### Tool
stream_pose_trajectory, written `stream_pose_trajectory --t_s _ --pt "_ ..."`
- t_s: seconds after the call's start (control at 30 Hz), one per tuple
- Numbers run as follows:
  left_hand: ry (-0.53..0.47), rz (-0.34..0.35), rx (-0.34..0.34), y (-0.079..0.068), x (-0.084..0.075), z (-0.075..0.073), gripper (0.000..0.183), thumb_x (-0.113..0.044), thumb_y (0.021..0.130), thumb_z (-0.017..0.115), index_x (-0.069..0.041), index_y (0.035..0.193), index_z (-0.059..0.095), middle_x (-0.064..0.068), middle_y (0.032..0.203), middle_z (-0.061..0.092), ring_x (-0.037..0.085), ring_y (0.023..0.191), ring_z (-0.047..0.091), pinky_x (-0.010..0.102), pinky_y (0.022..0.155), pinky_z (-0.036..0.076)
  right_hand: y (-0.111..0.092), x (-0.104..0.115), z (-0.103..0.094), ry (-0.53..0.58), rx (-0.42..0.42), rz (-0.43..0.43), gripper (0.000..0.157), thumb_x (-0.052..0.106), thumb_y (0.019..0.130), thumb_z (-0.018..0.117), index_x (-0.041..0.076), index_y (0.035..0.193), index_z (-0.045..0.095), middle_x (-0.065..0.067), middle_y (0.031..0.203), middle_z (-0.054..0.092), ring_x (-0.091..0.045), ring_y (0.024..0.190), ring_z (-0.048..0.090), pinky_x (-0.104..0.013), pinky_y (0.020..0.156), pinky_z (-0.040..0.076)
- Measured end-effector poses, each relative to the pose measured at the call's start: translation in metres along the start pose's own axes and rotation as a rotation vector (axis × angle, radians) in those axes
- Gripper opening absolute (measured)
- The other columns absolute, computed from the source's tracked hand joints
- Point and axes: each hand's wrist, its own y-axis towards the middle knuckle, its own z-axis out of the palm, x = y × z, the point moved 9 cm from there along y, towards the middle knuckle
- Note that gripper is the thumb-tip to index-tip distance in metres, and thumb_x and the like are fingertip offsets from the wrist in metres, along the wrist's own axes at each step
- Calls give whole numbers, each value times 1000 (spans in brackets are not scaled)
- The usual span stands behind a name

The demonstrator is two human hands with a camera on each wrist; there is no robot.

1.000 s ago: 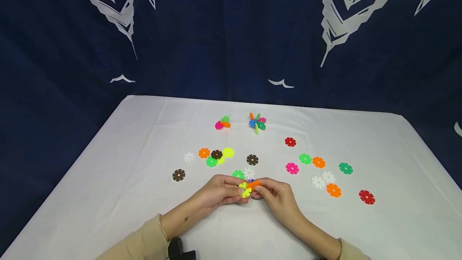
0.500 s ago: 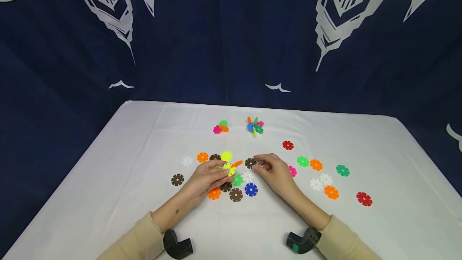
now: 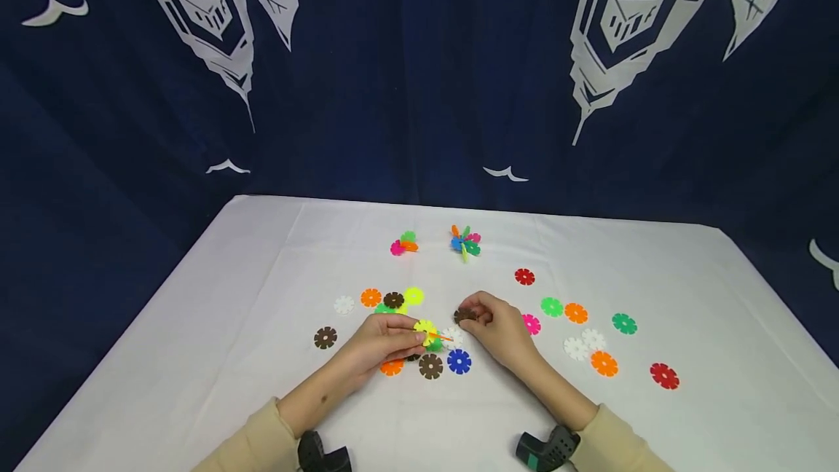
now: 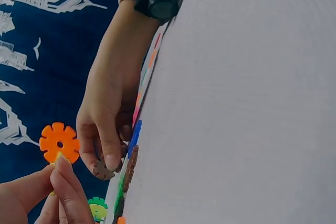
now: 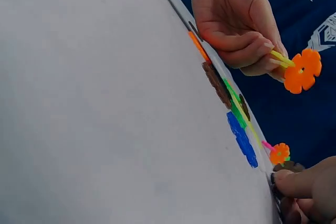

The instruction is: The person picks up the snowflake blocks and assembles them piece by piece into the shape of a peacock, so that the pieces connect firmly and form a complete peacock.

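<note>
The left hand (image 3: 385, 341) and right hand (image 3: 503, 333) angle inward over the white cloth-covered surface (image 3: 197, 384). The left, raised, pinches a yellow notched plastic disc (image 3: 424, 327) joined to an orange notched plastic disc (image 4: 48, 142); the right, curled, pinches a tilted brown notched plastic disc (image 3: 463, 316) near the surface.

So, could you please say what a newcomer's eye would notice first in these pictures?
Most likely the left hand, near the middle of the white table, holding a yellow disc joined to an orange disc. Beside it, the right hand pinches a brown disc. Farther back, a multicoloured cluster stands out before the dark blue curtain.
</note>
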Motion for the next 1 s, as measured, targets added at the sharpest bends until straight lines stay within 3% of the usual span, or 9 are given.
stream_pose_trajectory --t_s 0.2,0.3,0.5,0.7,1.0 --pt "28 -24 57 -2 4 9 27 2 88 61 15 111 58 14 89 68 16 72 67 29 74 54 -23 1 10 482 170 22 15 -6 87 61 -13 101 60 -18 86 66 -21 74 67 -31 66 56" --pt "23 -29 91 -3 4 15 27 2 88 60 16 112 58 15 92 68 16 73 67 30 76 54 -34 11 11 584 208 -21 15 -5 88 60 -16 99 57 -22 88 66 -24 78 68 -35 70 56" --pt "-7 -53 95 -4 6 18 27 2 88 60 16 111 58 14 91 68 13 71 66 28 76 54 -40 26 8 598 176 -155 11 -7 86 61 -13 95 59 -19 86 67 -23 78 68 -36 70 55" --pt "-22 -69 83 -5 9 18 27 1 89 58 16 112 58 10 89 67 12 70 66 25 74 54 -41 27 10 617 165 -180 10 -8 86 61 -13 95 59 -21 84 67 -24 77 68 -37 70 55" --pt "-85 -92 68 -7 11 22 29 4 89 56 19 114 54 11 89 66 10 70 64 20 73 53 -45 34 12 497 115 -274 9 -6 88 59 -7 94 66 -12 83 69 -18 74 67 -34 63 56"
